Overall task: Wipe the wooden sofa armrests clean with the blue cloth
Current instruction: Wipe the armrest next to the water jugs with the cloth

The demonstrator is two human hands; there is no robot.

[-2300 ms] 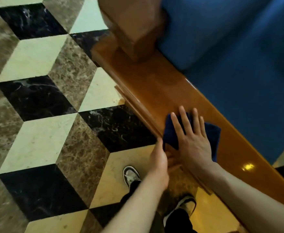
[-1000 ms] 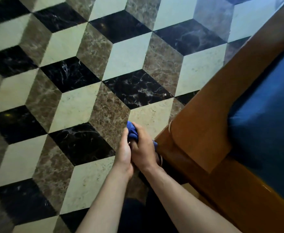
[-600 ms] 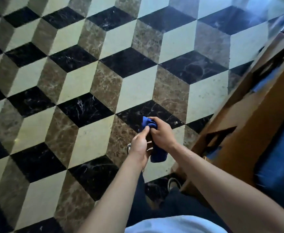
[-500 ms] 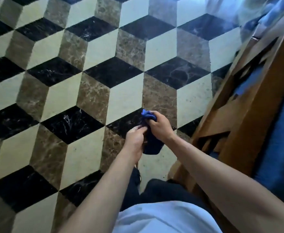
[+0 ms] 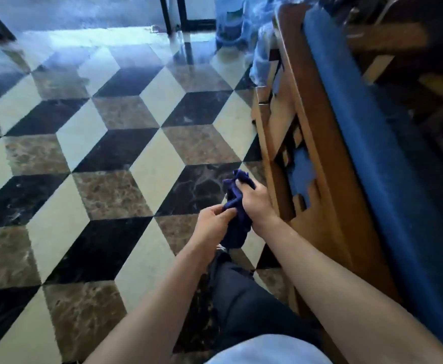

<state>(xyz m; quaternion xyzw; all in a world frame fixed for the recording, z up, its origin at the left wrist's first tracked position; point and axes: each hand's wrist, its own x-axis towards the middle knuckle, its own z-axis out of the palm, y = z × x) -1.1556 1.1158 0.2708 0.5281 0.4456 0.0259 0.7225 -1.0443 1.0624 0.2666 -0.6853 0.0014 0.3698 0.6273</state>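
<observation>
Cloth, bunched, hangs lengthwise downward between 2 gripping hands.

The cloth hangs bunched between the two hands, over the tiled floor. The right hand grips its upper part; the left hand, just left and nearer the person, pinches its side. The sofa frame stands just to the right of the hands, apart from them, with the seat cushion lying further right behind it. The person's leg is below the hands.
</observation>
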